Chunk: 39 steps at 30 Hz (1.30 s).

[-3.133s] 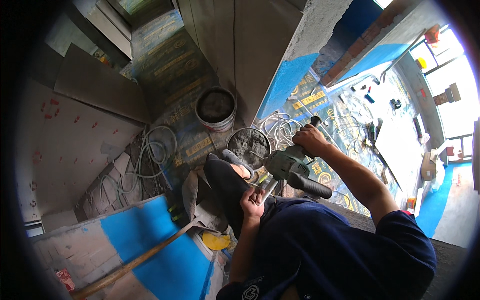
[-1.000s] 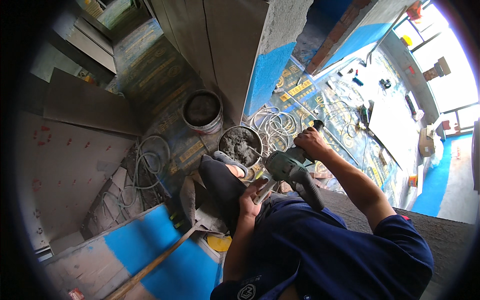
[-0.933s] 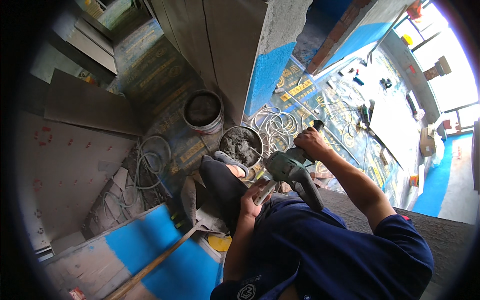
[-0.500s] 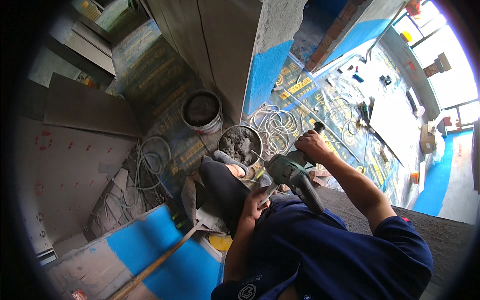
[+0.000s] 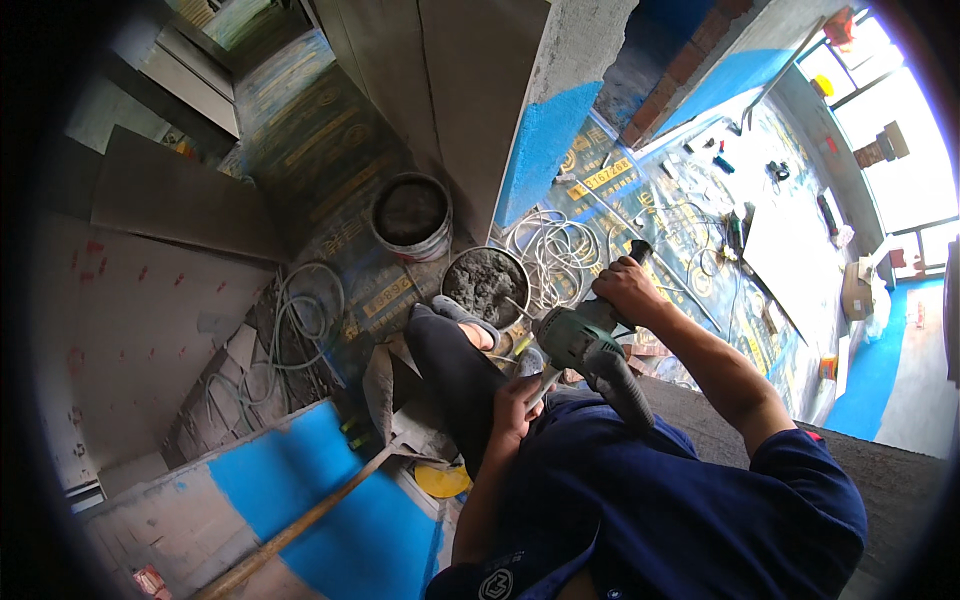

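Note:
A green and grey power mixer [image 5: 572, 338] is held between my two hands, tilted over my lap. My right hand [image 5: 630, 290] is wrapped round its far grip, whose black end shows above the fingers. Lower down, my left hand [image 5: 517, 405] closes on its pale near handle. From the machine a thin metal rod [image 5: 517, 306] runs into a bucket of mortar [image 5: 486, 282] in front of my feet. The mortar is grey, thick and lumpy, and the rod's lower end is buried in it. One foot [image 5: 470, 322] is beside the bucket.
A second bucket [image 5: 442, 243] stands behind the first. Coiled pale cable [image 5: 558, 250] lies right of the mortar, and a hose [image 5: 300, 300] loops at left. A long wooden handle [image 5: 300, 525] leans at lower left. Loose tools and a large white board [image 5: 790, 245] lie on the right.
The whole view has shifted slightly, so the buckets sit a little lower and further right. Both hands keep their hold on the mixer, and the rod remains in the mortar.

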### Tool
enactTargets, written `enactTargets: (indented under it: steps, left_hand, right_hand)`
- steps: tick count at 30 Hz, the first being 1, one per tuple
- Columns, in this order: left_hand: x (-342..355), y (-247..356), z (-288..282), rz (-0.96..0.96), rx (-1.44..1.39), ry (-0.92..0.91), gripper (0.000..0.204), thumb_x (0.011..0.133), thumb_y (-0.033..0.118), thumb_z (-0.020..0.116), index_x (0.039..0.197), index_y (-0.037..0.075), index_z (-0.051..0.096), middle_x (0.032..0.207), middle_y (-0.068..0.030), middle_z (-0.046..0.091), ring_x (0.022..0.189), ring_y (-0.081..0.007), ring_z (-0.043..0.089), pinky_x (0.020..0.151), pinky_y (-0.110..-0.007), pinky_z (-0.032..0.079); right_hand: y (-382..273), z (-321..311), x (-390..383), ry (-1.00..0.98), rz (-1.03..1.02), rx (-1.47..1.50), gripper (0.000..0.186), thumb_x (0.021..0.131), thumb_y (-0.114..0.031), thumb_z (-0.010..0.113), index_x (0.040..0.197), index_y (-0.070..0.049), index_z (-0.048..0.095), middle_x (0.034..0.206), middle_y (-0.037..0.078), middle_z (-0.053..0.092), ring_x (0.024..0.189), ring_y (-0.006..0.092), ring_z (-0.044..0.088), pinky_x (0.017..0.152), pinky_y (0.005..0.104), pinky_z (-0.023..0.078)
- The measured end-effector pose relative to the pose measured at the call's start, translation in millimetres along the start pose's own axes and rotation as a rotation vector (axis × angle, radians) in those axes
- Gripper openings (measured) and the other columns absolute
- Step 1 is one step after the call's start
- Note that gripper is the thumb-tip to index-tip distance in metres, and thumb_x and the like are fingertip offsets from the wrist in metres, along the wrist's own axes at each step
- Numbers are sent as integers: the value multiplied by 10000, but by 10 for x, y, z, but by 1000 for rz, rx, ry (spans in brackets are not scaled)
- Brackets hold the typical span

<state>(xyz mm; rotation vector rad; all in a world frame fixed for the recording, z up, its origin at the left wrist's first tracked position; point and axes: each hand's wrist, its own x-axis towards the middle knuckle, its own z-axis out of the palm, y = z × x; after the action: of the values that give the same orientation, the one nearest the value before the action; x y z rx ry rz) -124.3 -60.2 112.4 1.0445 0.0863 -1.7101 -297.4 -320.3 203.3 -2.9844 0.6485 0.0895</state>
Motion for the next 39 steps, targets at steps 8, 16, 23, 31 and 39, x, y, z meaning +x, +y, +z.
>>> enactTargets:
  steps: [8, 16, 23, 31, 39]
  left_hand:
    - [22, 16, 44, -3, 9, -3, 284, 934, 246, 569, 1033, -13, 631, 829, -121, 675, 446, -97, 456, 398, -215, 301]
    - [36, 7, 32, 14, 7, -27, 291, 937, 268, 570, 1067, 12, 616, 824, -101, 666, 450, -87, 447, 395, -205, 293]
    - [43, -6, 1, -12, 20, -2, 298, 922, 272, 591, 1080, 21, 610, 820, -101, 665, 447, -87, 444, 390, -204, 288]
    - [90, -54, -56, -22, 44, -1, 320, 922, 278, 594, 1086, 3, 596, 812, -110, 657, 445, -84, 452, 372, -203, 274]
    - [-19, -14, 26, 7, 77, -25, 234, 923, 232, 614, 996, 10, 617, 788, -94, 668, 422, -70, 444, 360, -209, 268]
  right_hand:
    - [35, -49, 195, 51, -65, -51, 73, 715, -181, 609, 759, -125, 591, 762, 38, 603, 827, 225, 610, 813, 356, 427]
    - [52, -40, 288, 51, -90, -58, 77, 714, -181, 610, 764, -127, 587, 763, 37, 603, 824, 224, 609, 805, 354, 432]
    - [56, 0, 247, 41, -84, -73, 61, 717, -178, 607, 745, -131, 580, 765, 34, 602, 826, 216, 611, 802, 352, 436]
    - [42, 39, 172, 25, -51, -39, 56, 719, -177, 603, 744, -129, 585, 746, 29, 602, 822, 218, 617, 801, 355, 439]
    - [101, 218, 40, 3, -39, 21, 73, 716, -194, 614, 752, -138, 585, 743, 30, 595, 830, 229, 616, 797, 368, 434]
